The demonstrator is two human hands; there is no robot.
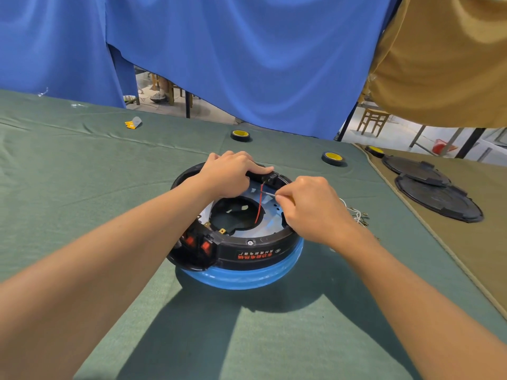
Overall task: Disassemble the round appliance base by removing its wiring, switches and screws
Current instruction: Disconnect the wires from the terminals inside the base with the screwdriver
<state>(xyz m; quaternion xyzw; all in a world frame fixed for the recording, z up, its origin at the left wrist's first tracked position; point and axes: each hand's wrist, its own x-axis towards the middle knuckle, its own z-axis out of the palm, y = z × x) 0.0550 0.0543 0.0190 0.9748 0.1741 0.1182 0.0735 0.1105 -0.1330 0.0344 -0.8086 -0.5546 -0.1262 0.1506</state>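
Note:
The round appliance base (247, 253) lies upside down on the green cloth, a black ring over a blue body with a silver inner plate. Two red switches (196, 242) sit in its near-left housing. A red wire (259, 205) runs from a black part on the far rim down across the centre hole. My left hand (230, 171) grips the far rim beside that black part. My right hand (310, 207) holds a thin metal tool (269, 193) whose tip points at the top of the red wire. A screw (250, 242) shows on the near rim.
Loose white wires with terminals (356, 213) lie just right of the base. Two tape rolls (241, 135) (332, 158) sit behind it and a third (374, 151) at the cloth's far right. Two black round covers (436, 198) lie on the tan cloth. Yellow scraps (133, 123) sit far left.

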